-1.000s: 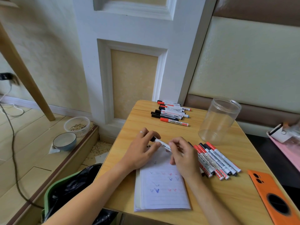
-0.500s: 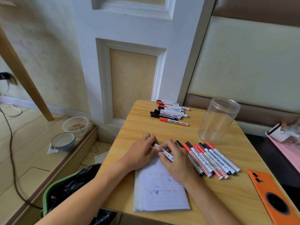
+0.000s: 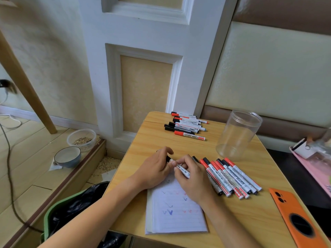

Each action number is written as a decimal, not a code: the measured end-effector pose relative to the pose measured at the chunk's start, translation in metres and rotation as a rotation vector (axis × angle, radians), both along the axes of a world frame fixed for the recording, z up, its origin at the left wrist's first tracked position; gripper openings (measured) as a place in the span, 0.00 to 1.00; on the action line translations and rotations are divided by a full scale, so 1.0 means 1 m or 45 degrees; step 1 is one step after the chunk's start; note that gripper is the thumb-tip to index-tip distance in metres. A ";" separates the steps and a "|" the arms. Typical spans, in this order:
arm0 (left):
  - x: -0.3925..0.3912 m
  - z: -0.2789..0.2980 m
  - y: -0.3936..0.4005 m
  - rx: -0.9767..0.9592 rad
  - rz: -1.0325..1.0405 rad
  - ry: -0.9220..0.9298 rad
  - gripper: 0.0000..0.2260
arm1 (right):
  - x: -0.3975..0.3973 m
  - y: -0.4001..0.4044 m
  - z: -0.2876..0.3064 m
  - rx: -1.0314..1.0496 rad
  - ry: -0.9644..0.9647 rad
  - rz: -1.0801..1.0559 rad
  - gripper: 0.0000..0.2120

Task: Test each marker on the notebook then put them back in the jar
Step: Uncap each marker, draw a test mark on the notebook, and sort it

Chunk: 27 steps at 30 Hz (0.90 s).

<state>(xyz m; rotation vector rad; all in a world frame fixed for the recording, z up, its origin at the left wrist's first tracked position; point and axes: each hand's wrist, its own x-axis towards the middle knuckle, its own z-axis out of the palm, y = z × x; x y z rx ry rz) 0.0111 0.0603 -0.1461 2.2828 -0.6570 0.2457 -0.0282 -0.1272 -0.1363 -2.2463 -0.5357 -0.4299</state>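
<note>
Both hands hold one whiteboard marker [image 3: 182, 170] above the notebook's [image 3: 176, 214] far edge: left hand [image 3: 155, 169] grips its black cap, right hand [image 3: 191, 178] grips its barrel. The clear jar [image 3: 238, 135] stands near the table's [image 3: 250, 221] far right corner.

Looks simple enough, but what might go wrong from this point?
The marker, gripped by the left hand and right hand, could smear ink on fingers when uncapped. The right wrist might nudge the markers by the notebook and roll them. The empty jar looks light and could tip.
</note>
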 end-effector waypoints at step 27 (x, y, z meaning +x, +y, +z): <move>-0.009 -0.010 0.020 0.284 0.099 -0.050 0.29 | -0.002 -0.065 -0.017 -0.477 -0.300 -0.555 0.08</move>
